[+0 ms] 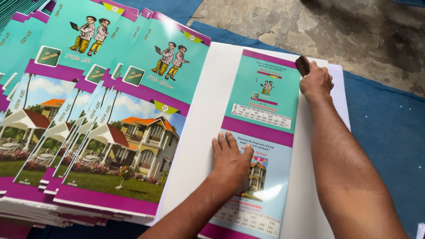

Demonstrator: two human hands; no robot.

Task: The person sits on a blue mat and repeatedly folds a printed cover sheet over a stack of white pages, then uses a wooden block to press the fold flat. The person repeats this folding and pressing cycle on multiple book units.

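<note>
Left hand [231, 163] flattens the printed cover sheet [261, 132]; right hand [315, 82] presses a brown block [303, 65].

Under my left palm [230, 164] the teal-and-purple printed paper cover strip [261, 146] is glossy; the white paper sheet [201, 132] matt, the grey concrete floor [354, 31] rough.

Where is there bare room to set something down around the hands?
Free: the white sheet between the stacked covers and the printed strip, and the blue mat beyond the right hand. Crowded: the far left, all overlapping covers, and the strip under the left hand.
</note>
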